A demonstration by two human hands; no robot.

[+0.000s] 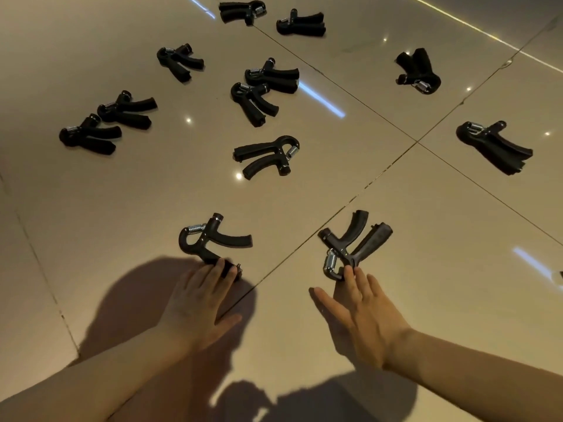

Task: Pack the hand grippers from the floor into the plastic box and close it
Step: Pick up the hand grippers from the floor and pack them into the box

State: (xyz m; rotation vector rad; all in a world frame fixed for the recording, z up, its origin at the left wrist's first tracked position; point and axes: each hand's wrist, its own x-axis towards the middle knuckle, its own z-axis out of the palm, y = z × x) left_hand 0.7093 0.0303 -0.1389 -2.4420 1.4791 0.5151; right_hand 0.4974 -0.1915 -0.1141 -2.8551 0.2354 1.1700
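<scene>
Several black hand grippers with steel springs lie scattered on the glossy beige tile floor. My left hand [199, 303] reaches forward, its fingertips resting on the lower handle of the nearest left hand gripper [210, 242]; the fingers are spread, not closed around it. My right hand [364, 312] is stretched flat, fingertips touching the spring end of the nearest right hand gripper [350, 245], also without a grip. Another hand gripper [268, 155] lies farther ahead in the middle. The plastic box is not in view.
More grippers lie at the far left [88, 137], the centre back [268, 77], the top [243, 12] and the right [493, 147]. Dark grout lines [417, 143] cross the floor. Shadows of my arms fall on the tiles near me.
</scene>
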